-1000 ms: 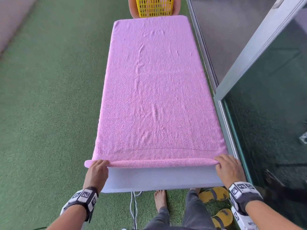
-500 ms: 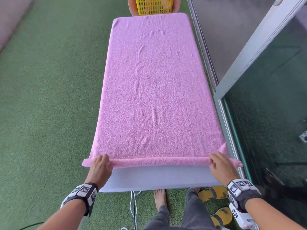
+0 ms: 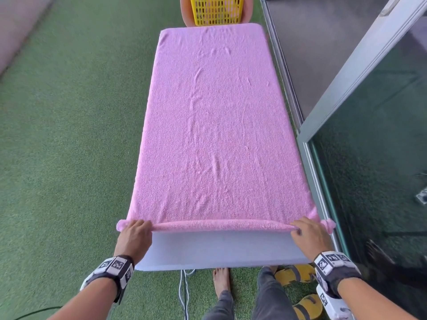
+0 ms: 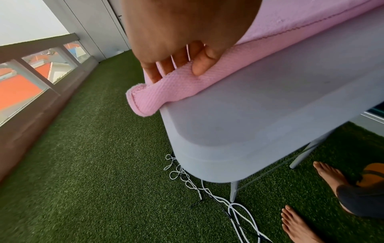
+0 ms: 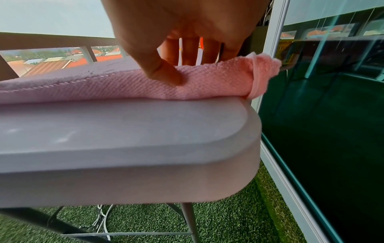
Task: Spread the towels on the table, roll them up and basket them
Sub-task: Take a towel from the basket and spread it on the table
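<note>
— Where was the pink towel (image 3: 217, 125)?

— It lay flat along the white desk (image 3: 217, 248), covering nearly all of it. Only the near strip of the desk was bare. The towel's near edge was turned over into a thin roll (image 3: 221, 225) running across the desk's width, with both ends sticking out past the desk's sides.

— And the grip on it?

— The left hand (image 3: 135, 236) sat on the left end of the roll, fingers curled over the top and thumb pressed against the near side, pinching it. The right hand (image 3: 308, 235) did the same at the right end: the right wrist view showed the thumb dug into the fabric and the fingers behind the roll.

— The basket?

— A yellow basket (image 3: 217, 10) stood past the far end of the desk, on something orange. Green turf (image 3: 69, 135) covered the floor, white cables (image 3: 183, 294) trailed under the desk, and yellow sandals (image 3: 293, 277) lay beside the person's bare foot.
</note>
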